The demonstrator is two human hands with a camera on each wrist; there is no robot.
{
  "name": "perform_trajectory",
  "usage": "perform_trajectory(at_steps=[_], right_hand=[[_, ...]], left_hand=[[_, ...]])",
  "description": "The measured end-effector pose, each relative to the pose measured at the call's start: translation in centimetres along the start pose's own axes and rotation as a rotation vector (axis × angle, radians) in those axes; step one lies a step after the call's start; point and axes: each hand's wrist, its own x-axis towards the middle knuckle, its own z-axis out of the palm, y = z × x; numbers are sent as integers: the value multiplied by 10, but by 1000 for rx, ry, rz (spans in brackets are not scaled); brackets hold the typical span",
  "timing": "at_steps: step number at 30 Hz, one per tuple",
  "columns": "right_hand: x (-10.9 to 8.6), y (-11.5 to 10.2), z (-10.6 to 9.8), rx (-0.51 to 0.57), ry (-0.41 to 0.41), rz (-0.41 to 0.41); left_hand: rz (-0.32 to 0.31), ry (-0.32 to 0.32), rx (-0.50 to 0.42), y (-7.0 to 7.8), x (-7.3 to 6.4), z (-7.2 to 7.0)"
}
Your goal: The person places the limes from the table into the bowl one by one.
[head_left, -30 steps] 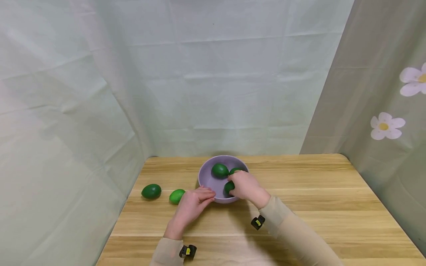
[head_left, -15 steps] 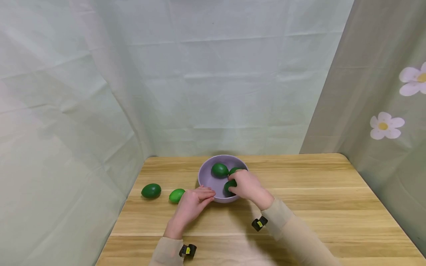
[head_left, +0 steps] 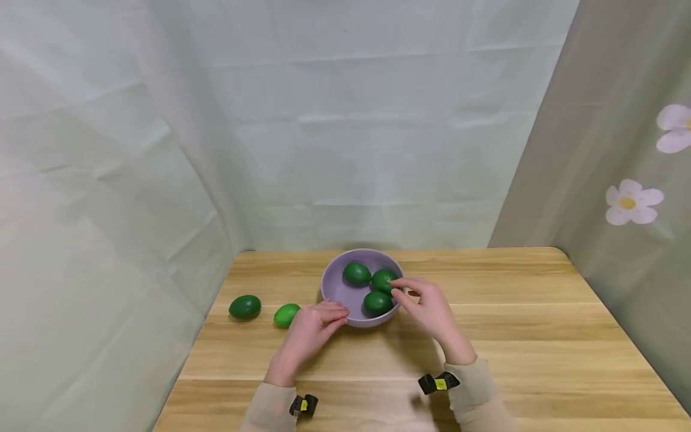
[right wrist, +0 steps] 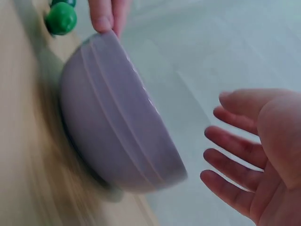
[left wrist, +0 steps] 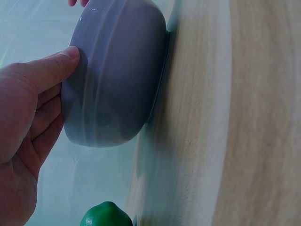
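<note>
A purple bowl (head_left: 336, 295) stands on the table with three dark green, lime-shaped fruits inside: one at the back (head_left: 357, 274), another at the right (head_left: 384, 280), the third near the front (head_left: 378, 304). My left hand (head_left: 310, 330) grips its front-left rim; in the left wrist view the thumb (left wrist: 56, 68) presses the outer wall and the fingers go over the rim. Just above the right rim is my right hand (head_left: 432, 309), fingers spread and holding nothing. The right wrist view shows that hand (right wrist: 263, 150) apart from the bowl (right wrist: 117, 117).
Left of the bowl lie a bright green lime (head_left: 286, 315), partly behind my left hand, and a dark green fruit (head_left: 245, 307) farther left. The wooden table (head_left: 540, 336) reaches back to a pale hanging cloth (head_left: 378, 150). Cloth also hangs at both sides.
My right hand has let go of the front fruit in the bowl and moved up and right, its fingers opening. My left hand keeps its place on the rim.
</note>
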Motion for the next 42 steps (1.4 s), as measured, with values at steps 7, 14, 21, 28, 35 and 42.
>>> perform_trajectory(at_steps=[7,14,21,28,35,42], right_hand=[[-3,7,-14,-25,6,-57],[-2,14,-21,-69,16,-153],[-5,20,-12,-124,-96,-201],[-7,26,0,-166,-146,-270],[-8,30,7,-198,-179,-361],[-10,29,6,-210,-232,-328]], left_hand=[[-17,-8,3,-1,-5,-3],[-29,-20,2,-2,-6,-1],[-31,-24,-4,-2,-7,0],[-37,-26,-7,0,-6,1],[-38,-25,-9,2,-5,2],[-23,-23,0,2,-4,3]])
